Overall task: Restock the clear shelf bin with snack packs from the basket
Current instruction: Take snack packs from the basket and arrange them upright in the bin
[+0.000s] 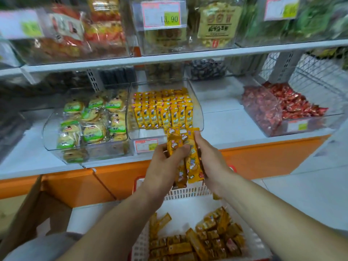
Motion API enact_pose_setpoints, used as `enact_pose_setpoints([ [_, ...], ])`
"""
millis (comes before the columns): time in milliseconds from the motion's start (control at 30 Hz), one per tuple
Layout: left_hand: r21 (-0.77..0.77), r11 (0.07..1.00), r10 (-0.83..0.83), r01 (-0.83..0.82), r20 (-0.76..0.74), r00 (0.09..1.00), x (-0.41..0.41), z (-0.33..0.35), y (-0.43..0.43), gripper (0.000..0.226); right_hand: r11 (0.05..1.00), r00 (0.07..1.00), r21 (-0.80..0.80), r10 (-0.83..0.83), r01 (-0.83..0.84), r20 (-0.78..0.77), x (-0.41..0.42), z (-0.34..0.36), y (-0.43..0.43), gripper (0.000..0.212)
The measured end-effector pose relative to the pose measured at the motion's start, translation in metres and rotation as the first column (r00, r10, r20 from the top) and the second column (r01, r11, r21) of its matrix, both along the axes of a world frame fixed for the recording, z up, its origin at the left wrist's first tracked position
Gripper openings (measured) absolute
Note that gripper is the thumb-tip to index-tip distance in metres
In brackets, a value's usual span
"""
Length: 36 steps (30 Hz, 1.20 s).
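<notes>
Basket (188, 192) — snack packs (194, 162) above, upright

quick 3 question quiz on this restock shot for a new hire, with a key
1. True or false: the left hand and the right hand both grip yellow snack packs.
2. The clear bin of matching packs stands: A) on the top shelf B) between the cake bin and the red sweets bin C) on the floor.
3. Fill in: the spare packs lie in the white ____ under the forearms.
Key: 1 true; 2 B; 3 basket.
</notes>
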State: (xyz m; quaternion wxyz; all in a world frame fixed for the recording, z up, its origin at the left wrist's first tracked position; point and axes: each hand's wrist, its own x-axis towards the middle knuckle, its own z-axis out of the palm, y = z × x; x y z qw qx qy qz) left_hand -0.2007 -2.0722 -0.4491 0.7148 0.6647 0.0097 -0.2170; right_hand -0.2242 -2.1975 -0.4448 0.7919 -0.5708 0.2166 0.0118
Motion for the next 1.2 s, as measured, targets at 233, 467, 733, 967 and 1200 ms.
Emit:
enact_pose_setpoints([
  [233, 0.006, 1.0, 0.017, -0.017, -0.024, 1.0, 0.014, 0.006, 0.015, 0.045, 0.991, 0.983, 0.057, 0.11, -0.119, 0.145, 0.006, -0.003, -0.015, 0.019],
  [467, -0.064, 0.998, -0.029, 0.024, -0.085, 0.996, 0.011, 0.01, 0.017, 0.042, 0.993, 0.979, -0.114, 0.058, -0.037, 0.193, 0.007, -0.01, -0.013, 0.043],
  [733, -0.106, 0.993, 0.029, -0.041, -0.11, 0.994, 0.028, 0.023, 0.029, 0.041, 0.976, 0.984, -0.217, 0.014, 0.025, 0.175, 0.008, -0.008, -0.022, 0.054],
  [967, -0.104, 0.982, 0.155, -0.16, -0.053, 0.986, 0.053, 0.045, 0.061, 0.042, 0.983, 0.984, -0.181, -0.011, 0.044, 0.177, 0.011, -0.001, -0.026, 0.047],
  [1200, -0.034, 0.979, 0.204, -0.202, 0.114, 0.972, 0.079, 0.052, 0.093, 0.039, 0.878, 0.952, -0.449, -0.025, 0.167, 0.305, 0.055, 0.016, -0.02, 0.042],
])
